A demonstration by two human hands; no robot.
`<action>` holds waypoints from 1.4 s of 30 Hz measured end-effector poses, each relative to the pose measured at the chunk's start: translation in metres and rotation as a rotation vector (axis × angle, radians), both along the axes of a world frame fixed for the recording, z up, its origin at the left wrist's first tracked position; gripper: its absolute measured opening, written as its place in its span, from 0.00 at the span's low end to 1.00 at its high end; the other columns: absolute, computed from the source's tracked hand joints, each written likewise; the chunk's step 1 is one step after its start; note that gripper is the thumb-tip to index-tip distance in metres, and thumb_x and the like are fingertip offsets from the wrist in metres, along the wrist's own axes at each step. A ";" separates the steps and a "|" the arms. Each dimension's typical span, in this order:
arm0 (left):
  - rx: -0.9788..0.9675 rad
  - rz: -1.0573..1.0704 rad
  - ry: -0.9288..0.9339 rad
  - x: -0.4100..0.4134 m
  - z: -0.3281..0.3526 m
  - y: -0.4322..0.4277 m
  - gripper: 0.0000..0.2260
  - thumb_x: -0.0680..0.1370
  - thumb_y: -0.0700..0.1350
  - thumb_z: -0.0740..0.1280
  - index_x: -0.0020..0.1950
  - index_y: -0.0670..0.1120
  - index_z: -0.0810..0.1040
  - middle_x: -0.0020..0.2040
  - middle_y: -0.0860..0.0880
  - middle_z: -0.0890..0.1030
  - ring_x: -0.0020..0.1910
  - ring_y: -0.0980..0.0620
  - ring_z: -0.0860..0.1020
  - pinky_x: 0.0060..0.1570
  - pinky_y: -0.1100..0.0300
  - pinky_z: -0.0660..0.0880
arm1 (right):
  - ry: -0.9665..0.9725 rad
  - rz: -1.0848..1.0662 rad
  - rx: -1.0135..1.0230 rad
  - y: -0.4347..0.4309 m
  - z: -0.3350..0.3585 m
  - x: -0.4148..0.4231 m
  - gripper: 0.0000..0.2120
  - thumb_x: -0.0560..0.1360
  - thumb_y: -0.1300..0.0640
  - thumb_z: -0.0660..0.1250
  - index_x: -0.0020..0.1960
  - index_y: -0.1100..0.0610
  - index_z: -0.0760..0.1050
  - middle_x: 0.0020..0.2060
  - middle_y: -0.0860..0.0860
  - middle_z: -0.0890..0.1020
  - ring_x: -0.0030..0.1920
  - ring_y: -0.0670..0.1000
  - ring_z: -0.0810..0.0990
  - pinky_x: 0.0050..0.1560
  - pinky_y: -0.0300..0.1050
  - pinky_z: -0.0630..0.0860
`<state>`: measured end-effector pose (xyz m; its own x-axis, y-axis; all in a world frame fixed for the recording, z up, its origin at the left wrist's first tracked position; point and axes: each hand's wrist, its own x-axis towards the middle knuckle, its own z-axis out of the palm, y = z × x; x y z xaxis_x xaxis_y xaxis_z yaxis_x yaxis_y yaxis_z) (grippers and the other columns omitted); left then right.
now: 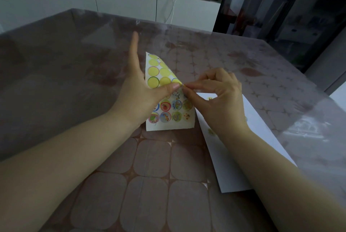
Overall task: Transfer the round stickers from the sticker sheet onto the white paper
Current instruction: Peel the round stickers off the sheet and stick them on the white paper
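Pinched a sticker (182, 85) with the right hand (219, 100) grip, sticker sheet (169, 117) clamped by left hand (138, 89), white paper (234, 166) just rightward.

A table (153, 166) covered in a brown cloth of rounded squares under clear film bears a sticker sheet (168, 111), its near edge on the surface, and a white paper (221, 160) lying flat just right of that sheet.
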<state>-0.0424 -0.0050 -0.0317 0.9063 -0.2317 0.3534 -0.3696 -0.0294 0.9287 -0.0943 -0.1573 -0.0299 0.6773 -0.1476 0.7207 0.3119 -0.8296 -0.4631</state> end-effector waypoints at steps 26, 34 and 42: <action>0.137 -0.073 -0.106 0.001 -0.002 0.000 0.39 0.65 0.45 0.73 0.71 0.58 0.58 0.69 0.53 0.69 0.65 0.57 0.71 0.66 0.52 0.68 | 0.419 0.229 0.618 -0.016 0.019 -0.011 0.03 0.71 0.62 0.70 0.42 0.57 0.82 0.33 0.48 0.85 0.32 0.42 0.81 0.37 0.33 0.76; 0.207 -0.062 -0.142 -0.001 -0.001 0.002 0.34 0.69 0.39 0.74 0.69 0.57 0.65 0.67 0.58 0.70 0.65 0.62 0.68 0.66 0.63 0.65 | 0.464 0.248 0.655 -0.018 0.026 -0.016 0.06 0.73 0.62 0.68 0.38 0.55 0.81 0.30 0.47 0.84 0.33 0.44 0.80 0.35 0.32 0.76; 0.260 -0.037 -0.100 -0.001 0.000 0.002 0.20 0.70 0.39 0.72 0.59 0.56 0.77 0.61 0.55 0.77 0.61 0.61 0.73 0.64 0.61 0.68 | 0.497 0.172 0.593 -0.036 0.036 -0.019 0.03 0.72 0.60 0.69 0.41 0.56 0.81 0.34 0.47 0.85 0.35 0.43 0.82 0.39 0.34 0.78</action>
